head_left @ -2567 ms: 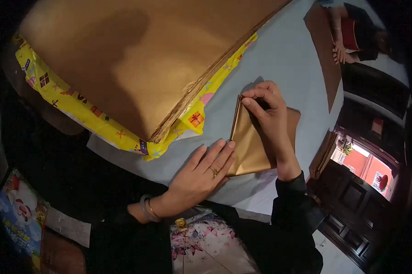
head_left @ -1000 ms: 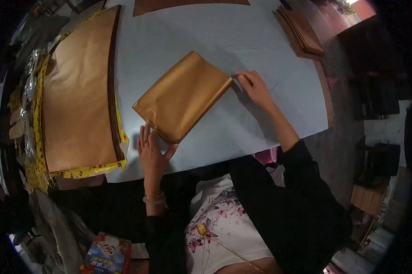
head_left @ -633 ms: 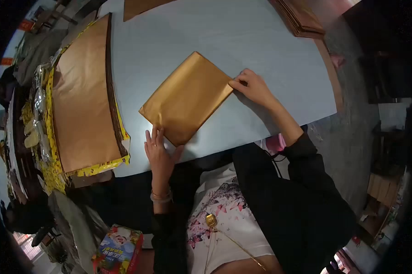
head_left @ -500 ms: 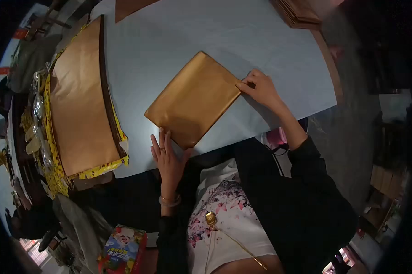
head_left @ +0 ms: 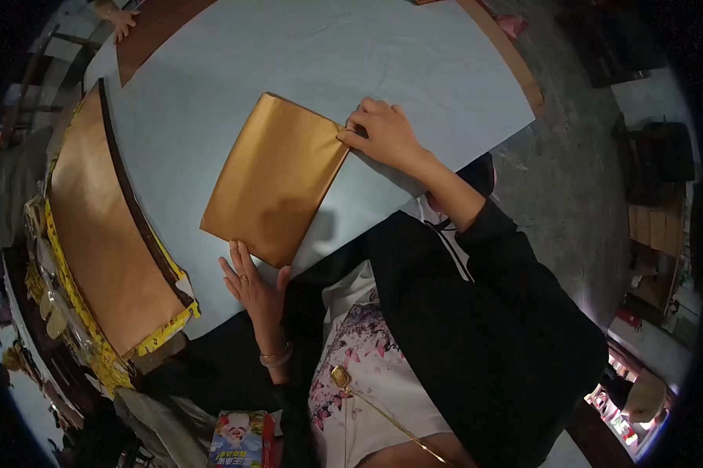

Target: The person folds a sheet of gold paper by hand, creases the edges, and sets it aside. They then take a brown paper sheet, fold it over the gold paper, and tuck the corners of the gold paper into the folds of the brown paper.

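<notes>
A folded sheet of golden-brown paper (head_left: 277, 171) lies at a slant on the pale blue-grey tabletop (head_left: 351, 62). Its right corner is pinched between the thumb and fingers of my right hand (head_left: 386, 136), and the paper creases slightly there. At the lower left edge, the fingertips of my left hand (head_left: 254, 292) rest against the paper. That hand's fingers are stretched out and apart, with a ring on one and a bangle at the wrist. A shadow falls across the paper's lower part.
On the left lies a stack of large brown sheets (head_left: 113, 226) over yellow printed wrapping (head_left: 164, 331). Another person's hand (head_left: 123, 23) rests by a brown sheet (head_left: 160, 31) at the upper left. A colourful box (head_left: 242, 438) sits below, near my left sleeve.
The view has turned, so the paper and both hands appear further left. Another person's hand has come into sight at the upper left. My right hand keeps its pinch on the paper's corner.
</notes>
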`<action>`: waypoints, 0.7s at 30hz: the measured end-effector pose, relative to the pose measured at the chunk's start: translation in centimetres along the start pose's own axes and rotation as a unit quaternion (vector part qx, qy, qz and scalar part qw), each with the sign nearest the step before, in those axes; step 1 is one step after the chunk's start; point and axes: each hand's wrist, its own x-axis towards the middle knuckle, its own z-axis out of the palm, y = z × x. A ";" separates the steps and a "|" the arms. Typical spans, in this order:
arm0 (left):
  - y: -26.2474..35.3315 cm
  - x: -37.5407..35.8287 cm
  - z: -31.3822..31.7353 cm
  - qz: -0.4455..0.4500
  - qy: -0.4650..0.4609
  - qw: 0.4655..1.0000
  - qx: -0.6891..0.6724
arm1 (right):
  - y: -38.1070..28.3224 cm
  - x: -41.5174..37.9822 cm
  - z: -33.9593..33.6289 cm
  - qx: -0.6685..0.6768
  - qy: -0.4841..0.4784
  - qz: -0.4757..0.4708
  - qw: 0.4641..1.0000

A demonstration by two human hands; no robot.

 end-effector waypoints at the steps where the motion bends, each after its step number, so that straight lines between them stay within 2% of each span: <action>1: -0.2 -0.1 0.0 0.002 0.004 1.000 -0.002 | -0.1 0.1 0.1 0.008 -0.003 -0.006 1.000; 4: -0.2 -0.1 -0.2 -0.004 -0.005 1.000 -0.010 | 0.3 0.1 0.5 0.006 -0.006 -0.002 1.000; 6: 0.3 0.0 -0.6 -0.044 -0.018 0.999 -0.009 | 0.5 0.1 0.6 0.018 -0.023 0.000 1.000; 8: 0.1 0.0 -0.6 -0.037 -0.027 0.998 -0.038 | 0.1 0.1 0.3 0.025 -0.042 0.003 0.999; 10: 0.1 -0.2 -0.4 -0.057 -0.013 0.998 -0.025 | 0.0 0.1 -0.1 0.013 -0.046 0.019 0.999; 12: 0.4 -0.1 -0.3 -0.042 -0.004 0.999 -0.022 | 0.7 0.0 0.5 0.018 -0.046 0.006 0.999; 14: 0.8 -0.1 -0.4 -0.065 0.016 0.998 -0.007 | 0.7 0.2 0.7 0.025 -0.045 -0.011 0.999; 16: 0.8 0.0 -0.4 -0.045 0.026 0.998 -0.030 | 0.2 0.0 0.3 -0.005 -0.031 -0.006 0.999; 18: 0.8 -0.1 -0.2 -0.060 0.048 0.997 -0.030 | 0.1 0.3 -0.2 0.000 -0.071 0.014 0.997; 21: 0.3 -0.3 0.9 -0.024 0.099 0.993 -0.052 | 1.0 0.0 0.0 -0.047 -0.046 -0.024 0.998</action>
